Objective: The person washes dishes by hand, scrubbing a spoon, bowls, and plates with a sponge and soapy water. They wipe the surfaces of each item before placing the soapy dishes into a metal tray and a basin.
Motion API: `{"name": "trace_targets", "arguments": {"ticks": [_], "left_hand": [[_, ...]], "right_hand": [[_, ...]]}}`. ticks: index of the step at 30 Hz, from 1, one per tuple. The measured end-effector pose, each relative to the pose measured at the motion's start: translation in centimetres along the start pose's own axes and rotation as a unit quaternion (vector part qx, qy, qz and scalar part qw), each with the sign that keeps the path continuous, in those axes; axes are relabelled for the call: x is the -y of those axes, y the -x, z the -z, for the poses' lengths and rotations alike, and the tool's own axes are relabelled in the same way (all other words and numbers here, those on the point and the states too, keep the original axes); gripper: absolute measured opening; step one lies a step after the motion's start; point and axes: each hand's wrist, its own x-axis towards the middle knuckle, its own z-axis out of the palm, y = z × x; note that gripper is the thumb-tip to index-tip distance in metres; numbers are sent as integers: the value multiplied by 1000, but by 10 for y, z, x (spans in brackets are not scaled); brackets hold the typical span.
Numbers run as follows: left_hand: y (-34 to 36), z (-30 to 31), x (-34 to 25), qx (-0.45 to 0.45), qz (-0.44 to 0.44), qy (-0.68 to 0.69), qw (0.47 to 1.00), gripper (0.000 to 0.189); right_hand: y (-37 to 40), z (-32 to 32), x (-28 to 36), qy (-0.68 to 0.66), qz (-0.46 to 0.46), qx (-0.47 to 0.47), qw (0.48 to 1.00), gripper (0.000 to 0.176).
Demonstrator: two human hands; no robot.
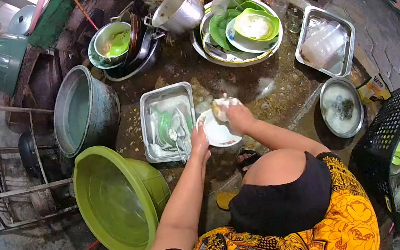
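Note:
My left hand [200, 142] grips the left edge of a white plate [220, 133], which is tilted in front of me. My right hand [240, 117] is closed around a pale, sudsy sponge [221, 107] at the plate's upper rim. Just left of the plate lies a rectangular metal tray [146, 129] holding soapy water, green dishes [163, 129] and spoons [181, 138]. To the right stands a round metal basin [324, 103] of foamy water with a dark scouring pad [347, 108] in it.
A green tub [111, 199] and a grey water bucket [111, 106] stand at left. Stacked dishes [241, 56], a metal pot [175, 14] and bowls [112, 38] sit ahead. At right are a metal tray [352, 47] with clear plastic and a black dish crate [372, 159].

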Motion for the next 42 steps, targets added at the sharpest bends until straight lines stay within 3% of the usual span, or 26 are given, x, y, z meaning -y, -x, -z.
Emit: {"name": "trace_targets", "arguments": {"ticks": [3, 5, 8, 9, 13, 15, 16, 17, 19, 20, 22, 23, 24, 27, 28, 29, 31, 32, 34, 36, 37, 38, 39, 40, 41, 42], "left_hand": [[-7, -4, 10, -14, -11, 86, 996, 41], [-21, -3, 19, -28, -11, 77, 997, 39], [-16, -10, 20, 44, 46, 234, 970, 40], [-14, -12, 22, 46, 50, 232, 970, 40], [-29, -14, 52, 97, 9, 177, 979, 42], [-39, -18, 76, 77, 26, 158, 984, 42], [-29, -20, 64, 10, 19, 94, 995, 41], [-21, -15, 51, 7, 21, 96, 995, 41], [-13, -3, 34, 3, -3, 216, 976, 41], [-18, 5, 40, -4, -10, 164, 986, 39], [-3, 7, 26, -6, -5, 93, 996, 38], [3, 7, 21, -1, -2, 20, 1000, 37], [-3, 6, 35, 37, 13, 16, 999, 36], [2, -3, 35, 25, -6, 40, 999, 36], [0, 0, 36, 26, 31, 122, 992, 36], [-5, 5, 36, 28, 68, 203, 976, 37], [-14, 15, 40, 6, 45, 211, 976, 37], [-7, 17, 29, 11, 62, 194, 979, 37], [-10, 15, 41, 42, 63, 142, 987, 36], [-1, 9, 27, 82, 53, 67, 993, 35], [5, 6, 19, 114, 25, 28, 993, 35], [-1, 4, 30, 137, 11, 49, 989, 34], [-8, 3, 42, 158, -2, 72, 985, 33], [-8, 4, 41, 183, -10, 56, 982, 33], [-9, 7, 36, 201, -19, 39, 979, 33], [-15, 11, 36, 189, -76, -83, 975, 33]], "right_hand": [[20, 5, 14, -6, -74, 21, 997, 58], [25, -22, 21, -92, 0, 102, 991, 56], [25, -16, 29, -105, 72, 52, 990, 55], [14, -16, 24, -125, -13, 87, 988, 53], [2, 7, 10, -35, -90, 68, 993, 46], [4, -22, 11, 26, -38, 83, 996, 46], [16, -16, 29, 10, -32, 67, 997, 48], [20, -47, 18, -98, 42, 18, 994, 48], [33, -49, 12, -126, 141, 4, 982, 45], [33, -46, 5, -127, 144, 8, 981, 45], [24, -21, 0, -55, -17, 137, 989, 40], [25, -1, 10, -24, 0, 50, 998, 35], [22, -6, 12, -12, 25, 47, 999, 37], [17, -40, 31, -52, 48, 90, 993, 44], [24, -51, 34, -77, 91, 27, 993, 50], [30, -58, 28, -89, 132, 49, 986, 53], [34, -56, 15, -85, 140, 80, 983, 54], [33, -45, 14, -84, 130, 78, 985, 54], [25, -22, 9, -39, 16, 59, 997, 51], [13, -25, 11, -74, -17, 83, 994, 41], [15, -42, 13, -154, 47, -21, 987, 37], [16, -49, 18, -127, 48, 24, 990, 37], [14, -52, 17, -54, 106, -2, 993, 35], [18, -56, 10, -22, 157, -108, 981, 32], [18, -43, 4, -13, 139, -112, 984, 32], [16, -22, 3, -33, 56, -52, 997, 36]]}}
